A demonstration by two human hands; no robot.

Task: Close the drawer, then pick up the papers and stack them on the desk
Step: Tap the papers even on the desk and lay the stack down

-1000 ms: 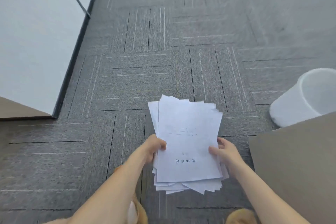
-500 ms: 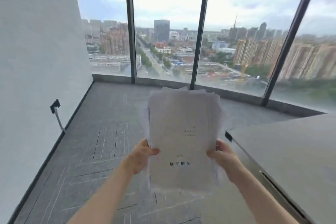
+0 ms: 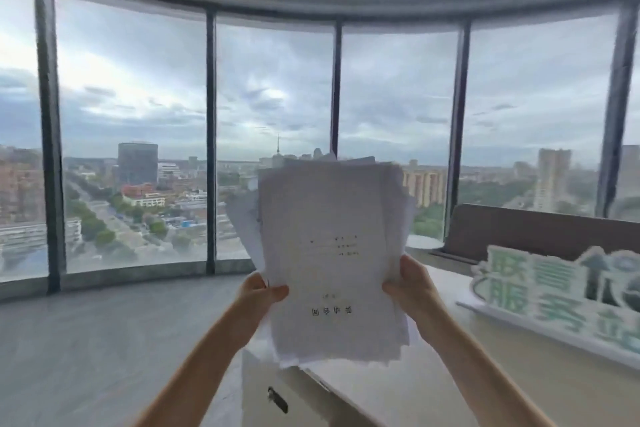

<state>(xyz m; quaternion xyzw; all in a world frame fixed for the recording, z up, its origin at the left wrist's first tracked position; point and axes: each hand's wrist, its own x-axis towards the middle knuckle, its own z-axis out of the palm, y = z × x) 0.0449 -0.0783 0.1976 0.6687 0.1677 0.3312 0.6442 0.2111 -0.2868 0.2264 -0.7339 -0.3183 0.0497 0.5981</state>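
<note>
I hold a loose stack of white printed papers [image 3: 332, 253] upright in front of me, its edges uneven. My left hand [image 3: 261, 291] pinches the stack's lower left edge and my right hand [image 3: 410, 282] grips its lower right edge. The light desk [image 3: 502, 367] lies below and to the right of the papers. Under the stack a white cabinet front with a dark handle [image 3: 277, 399] shows; whether its drawer is fully shut I cannot tell.
A green and white lettered sign [image 3: 561, 291] stands on the desk at the right. A brown panel [image 3: 536, 232] rises behind the desk. Tall curved windows [image 3: 138, 135] wrap the room, with grey floor [image 3: 86, 340] to the left.
The papers went from low over the carpet to chest height, and my view rose from the floor to the windows. The desk with its sign has come into view on the right.
</note>
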